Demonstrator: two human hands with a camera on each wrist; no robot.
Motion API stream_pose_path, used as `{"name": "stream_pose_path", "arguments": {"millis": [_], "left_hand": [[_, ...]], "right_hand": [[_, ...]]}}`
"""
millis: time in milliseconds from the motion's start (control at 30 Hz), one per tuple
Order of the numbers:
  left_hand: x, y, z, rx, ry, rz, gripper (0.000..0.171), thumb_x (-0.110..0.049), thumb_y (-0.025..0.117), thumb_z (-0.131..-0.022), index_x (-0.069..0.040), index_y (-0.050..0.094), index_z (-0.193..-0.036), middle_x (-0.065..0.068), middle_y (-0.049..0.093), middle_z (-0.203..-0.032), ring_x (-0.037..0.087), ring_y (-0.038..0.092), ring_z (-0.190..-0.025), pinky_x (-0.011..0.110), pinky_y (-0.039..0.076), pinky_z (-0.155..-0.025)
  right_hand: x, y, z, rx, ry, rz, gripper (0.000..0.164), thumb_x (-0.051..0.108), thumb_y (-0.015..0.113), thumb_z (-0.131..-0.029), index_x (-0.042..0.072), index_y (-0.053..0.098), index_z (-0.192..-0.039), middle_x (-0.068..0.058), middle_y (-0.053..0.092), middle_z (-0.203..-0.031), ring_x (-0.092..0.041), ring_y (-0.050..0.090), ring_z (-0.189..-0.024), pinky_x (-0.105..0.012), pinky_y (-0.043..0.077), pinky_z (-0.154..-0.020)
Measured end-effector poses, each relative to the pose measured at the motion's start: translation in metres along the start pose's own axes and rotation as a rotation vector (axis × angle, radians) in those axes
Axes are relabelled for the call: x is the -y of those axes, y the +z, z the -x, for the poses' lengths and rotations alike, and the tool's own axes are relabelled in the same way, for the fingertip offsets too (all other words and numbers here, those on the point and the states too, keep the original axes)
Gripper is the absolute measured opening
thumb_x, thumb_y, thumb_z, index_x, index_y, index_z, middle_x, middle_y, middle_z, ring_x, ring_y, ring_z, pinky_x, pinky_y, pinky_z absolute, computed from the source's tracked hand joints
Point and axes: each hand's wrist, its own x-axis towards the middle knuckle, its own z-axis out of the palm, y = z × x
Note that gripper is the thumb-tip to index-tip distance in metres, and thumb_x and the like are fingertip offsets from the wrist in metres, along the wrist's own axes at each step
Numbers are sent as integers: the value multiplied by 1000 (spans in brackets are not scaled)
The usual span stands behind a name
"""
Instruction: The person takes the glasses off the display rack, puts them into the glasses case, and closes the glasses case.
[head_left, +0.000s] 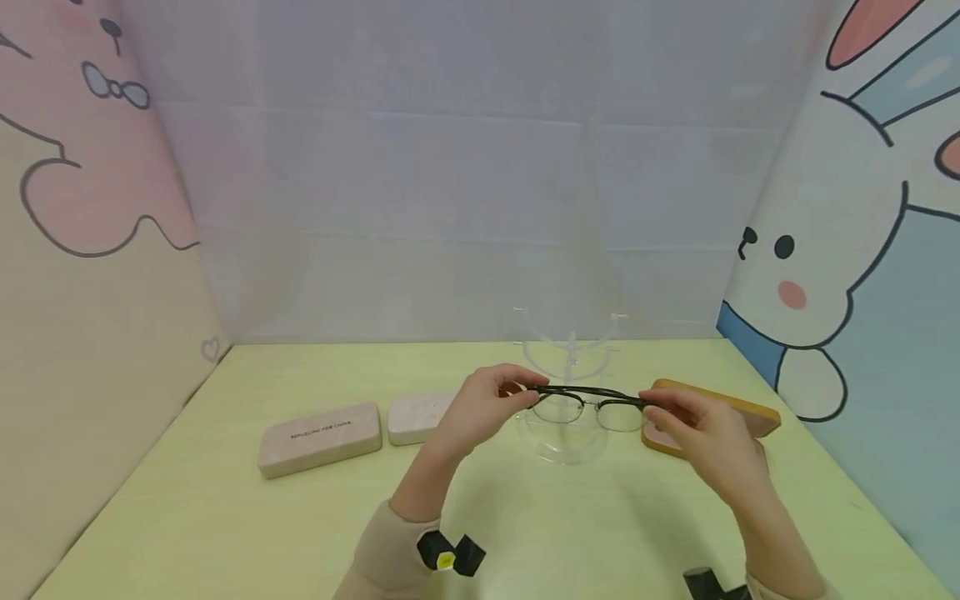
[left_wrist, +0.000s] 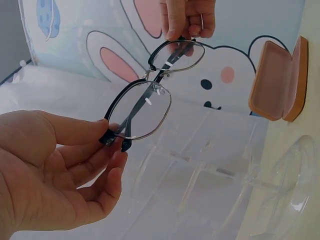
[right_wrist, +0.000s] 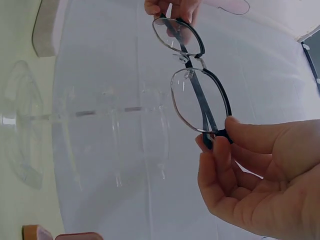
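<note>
A pair of eyeglasses with dark upper rims and thin metal lower rims is held level between both hands. My left hand pinches one outer corner of the frame, thumb against the rim. At the opposite corner my right hand pinches the frame in the same manner. Both temples lie folded behind the lenses, as the left wrist view of the eyeglasses shows. Behind them on the table stands a clear display stand with curved arms, its tiers bare; the eyeglasses overlap its lower part in the head view.
A pale glasses case with lettering lies at left. Another pale case sits beside it, partly behind my left wrist. To the right, an orange-brown case stands open with a pinkish lining. Printed fabric walls enclose the table.
</note>
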Motion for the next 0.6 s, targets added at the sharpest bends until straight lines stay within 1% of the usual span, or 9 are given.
{"name": "stream_pose_path", "arguments": {"millis": [67,133,200,267,367,467,533,600], "left_hand": [[1,7,-5,2,2,-21,21,-17,60,-88,-16,67,-108,-3,63,-100,12,56,-80,26,46,-67],[1,15,-10,0,-10,-37,20,-19,60,-88,-17,68,-107,-4,64,-100,10,56,-80,25,47,-66],[2,24,-15,-6,-22,-38,19,-20,61,-88,-18,68,-105,-4,65,-100,9,57,-79,24,47,-66],[2,32,-19,-14,-25,-35,18,-22,61,-87,-18,69,-103,-4,65,-100,7,58,-77,22,47,-65],[2,45,-22,-22,-17,-5,17,-23,62,-87,-16,69,-101,-3,67,-94,7,60,-73,21,47,-60],[4,58,-25,-24,-8,39,16,-20,62,-87,-13,70,-99,-2,68,-86,12,63,-68,20,47,-54],[5,67,-26,-23,-12,68,15,-18,62,-87,-12,70,-98,-1,68,-83,14,64,-67,19,47,-53],[7,76,-29,-21,-17,100,15,-16,61,-87,-10,69,-98,1,68,-83,17,65,-67,18,48,-54]], "right_hand": [[-8,-1,0,-11,6,1,38,32,57,-89,7,60,-118,-13,62,-113,10,53,-82,-14,48,-66],[-17,-2,0,-20,19,-12,39,31,55,-90,6,59,-119,-12,62,-111,8,53,-80,-15,48,-64],[-26,-4,1,-29,27,-27,37,29,54,-92,4,58,-119,-10,62,-108,6,52,-79,-16,48,-64],[-34,-7,2,-35,43,-20,36,30,53,-92,4,59,-117,-6,63,-105,6,51,-79,-16,47,-64],[-45,-11,4,-32,69,-18,37,32,51,-93,3,60,-114,5,62,-100,8,50,-81,-14,46,-66],[-56,-15,4,-13,95,-28,39,32,51,-93,1,59,-114,14,60,-94,6,50,-80,-16,45,-65],[-63,-19,4,12,117,-28,41,33,50,-93,-1,58,-115,17,58,-91,3,50,-78,-18,46,-64],[-71,-22,4,30,137,-8,43,34,49,-93,-2,57,-116,16,58,-89,-1,50,-76,-21,47,-62]]}}
